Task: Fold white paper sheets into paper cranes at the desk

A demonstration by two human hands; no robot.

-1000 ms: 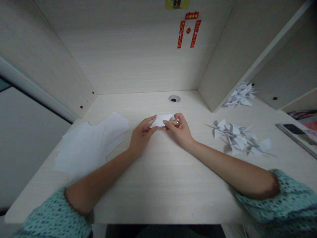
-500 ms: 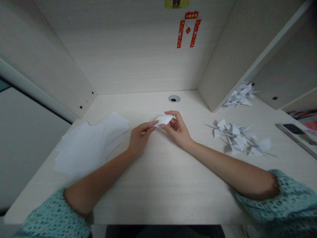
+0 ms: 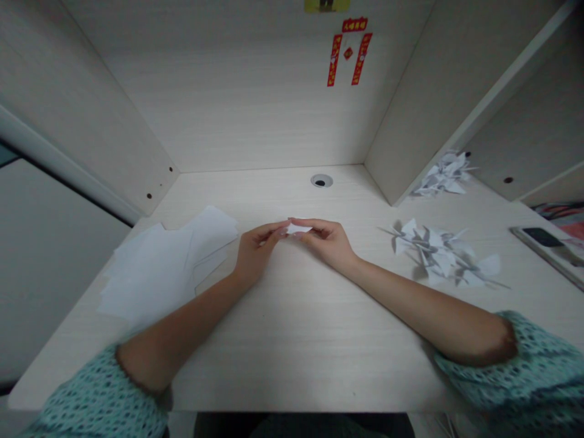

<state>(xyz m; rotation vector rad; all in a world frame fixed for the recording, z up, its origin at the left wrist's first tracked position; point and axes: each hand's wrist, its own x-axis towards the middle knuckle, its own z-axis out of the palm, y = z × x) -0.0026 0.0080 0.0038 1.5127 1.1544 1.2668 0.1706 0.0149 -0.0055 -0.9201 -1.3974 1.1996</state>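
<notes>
Pinching a small folded white paper (image 3: 297,229), the left hand (image 3: 258,248) and right hand (image 3: 326,242) meet with their fingers (image 3: 310,224) closed narrowly on it, the crisp paper sitting between the fingertips. Just left of the fingers, loose smooth white paper sheets (image 3: 155,267) overlap on the wood-grain laminate surface (image 3: 292,365). To the right lie crumpled-looking, pointed origami cranes (image 3: 435,255), with a second heap (image 3: 442,176) farther off. Beyond the fingers, a round desk grommet (image 3: 322,180) is set in the surface, and red paper couplets (image 3: 349,52) hang above, their gold writing too small to read.
</notes>
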